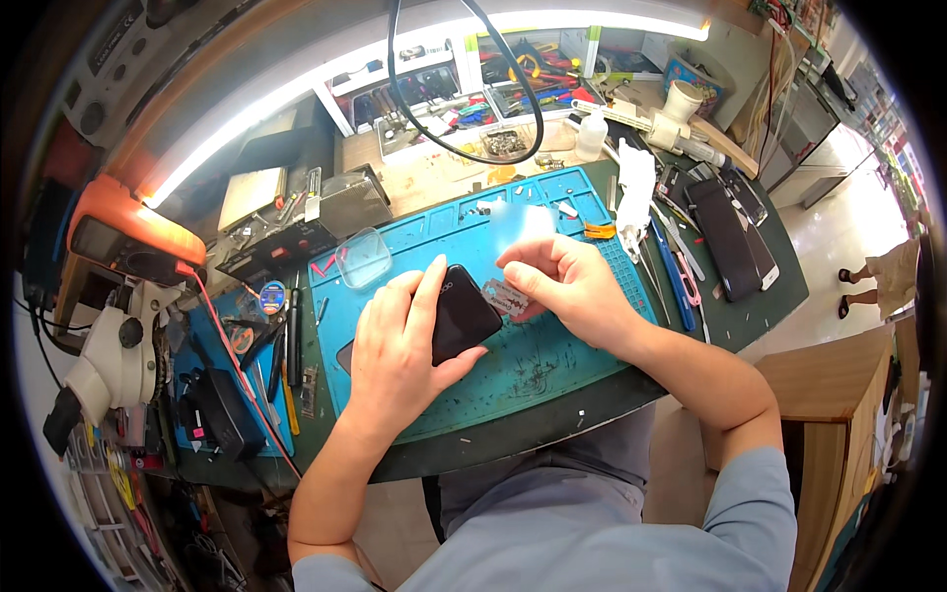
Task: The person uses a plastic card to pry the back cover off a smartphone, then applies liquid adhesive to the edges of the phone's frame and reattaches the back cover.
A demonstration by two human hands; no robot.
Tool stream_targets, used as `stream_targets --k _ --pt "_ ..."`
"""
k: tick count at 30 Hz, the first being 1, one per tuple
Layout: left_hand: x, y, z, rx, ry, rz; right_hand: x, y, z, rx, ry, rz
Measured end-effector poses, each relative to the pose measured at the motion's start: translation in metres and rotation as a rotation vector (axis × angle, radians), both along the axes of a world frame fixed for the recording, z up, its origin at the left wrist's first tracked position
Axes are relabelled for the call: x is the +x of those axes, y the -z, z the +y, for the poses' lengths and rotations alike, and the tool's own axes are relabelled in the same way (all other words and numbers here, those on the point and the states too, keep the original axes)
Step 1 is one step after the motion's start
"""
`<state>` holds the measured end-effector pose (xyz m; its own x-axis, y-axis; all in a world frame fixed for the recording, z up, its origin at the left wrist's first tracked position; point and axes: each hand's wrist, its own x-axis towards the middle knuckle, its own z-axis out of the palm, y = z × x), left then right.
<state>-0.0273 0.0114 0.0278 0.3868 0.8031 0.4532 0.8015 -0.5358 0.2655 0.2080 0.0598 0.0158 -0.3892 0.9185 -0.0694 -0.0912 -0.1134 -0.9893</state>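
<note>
A black smartphone (464, 316) lies at a slant over the blue work mat (533, 385), its back facing up. My left hand (395, 331) is wrapped over it, fingers along the back and thumb at the near edge, covering the phone's middle. Between the thumb and fingers of my right hand (577, 291) is a thin silver razor blade (506, 298). The blade sits at the phone's right end; whether its edge touches the phone I cannot tell. Behind the phone, a clear plastic box (363, 259) rests on the mat.
To the right lie dark phones (725, 237), a blue pen-like tool (671, 271), tweezers and crumpled white tissue (636, 187). An orange multimeter (133, 237) with a red lead stands left, near a white microscope part (113, 360). A black cable loop (538, 109) hangs above the mat.
</note>
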Motion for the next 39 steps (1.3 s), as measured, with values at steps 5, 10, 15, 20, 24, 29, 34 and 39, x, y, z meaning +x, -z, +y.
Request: stream_targets --k 5,10,15,20,24,29,34,39 --pt "-0.001 0.001 0.001 -0.007 -0.013 0.004 -0.002 0.001 0.001 -0.001 -0.004 0.022" --pt "-0.001 0.002 0.002 -0.004 -0.005 0.019 -0.001 0.005 0.003 0.002 0.000 0.031" --pt "0.001 0.004 0.001 -0.036 -0.011 0.025 -0.003 0.013 0.000 0.036 0.039 -0.029" --pt "0.002 0.008 -0.001 -0.033 -0.025 0.082 -0.002 0.013 0.001 -0.042 0.009 -0.017" --pt "0.002 0.009 -0.001 -0.024 -0.019 0.103 -0.001 0.017 0.000 -0.013 0.006 -0.018" --pt "0.002 0.010 0.001 -0.029 -0.020 0.104 -0.003 0.019 -0.001 0.020 0.014 -0.050" --pt "0.002 0.011 0.002 0.012 -0.006 0.125 -0.002 0.021 0.000 0.033 -0.003 -0.063" --pt "0.002 0.012 0.001 -0.014 -0.015 0.106 -0.002 0.021 -0.001 0.014 -0.003 -0.011"
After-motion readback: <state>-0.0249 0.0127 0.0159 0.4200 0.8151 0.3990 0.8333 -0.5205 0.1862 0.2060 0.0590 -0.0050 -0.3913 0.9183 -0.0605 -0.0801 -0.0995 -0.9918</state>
